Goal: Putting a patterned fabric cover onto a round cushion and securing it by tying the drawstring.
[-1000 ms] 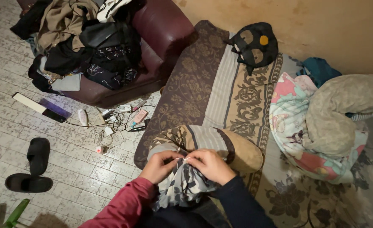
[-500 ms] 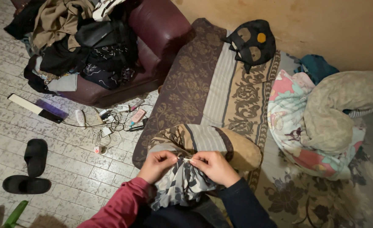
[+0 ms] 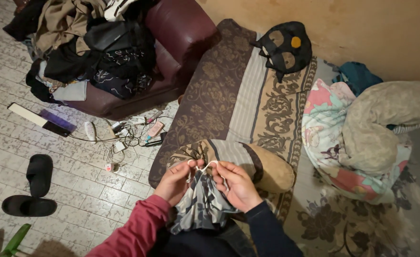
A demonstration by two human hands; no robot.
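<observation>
My left hand (image 3: 175,181) and my right hand (image 3: 237,184) are together over a grey and dark patterned cloth (image 3: 202,204) bunched on my lap. Each hand pinches an end of a thin white drawstring (image 3: 206,166) that loops between them at the cloth's top edge. Just beyond the hands lies a rolled cushion (image 3: 248,162) in a brown, striped floral cover. My left sleeve is red, my right sleeve dark blue.
A sofa bed (image 3: 248,100) with a brown floral cover runs ahead, with a black cat-face cushion (image 3: 284,47) and heaped blankets (image 3: 362,138) on the right. A maroon armchair (image 3: 172,43) piled with clothes stands left. Cables and chargers (image 3: 129,135) and black slippers (image 3: 31,185) lie on the tiled floor.
The hands have parted slightly and lifted the white drawstring, which now shows as a loop between them. Before, the fingertips were pinched close together at one spot.
</observation>
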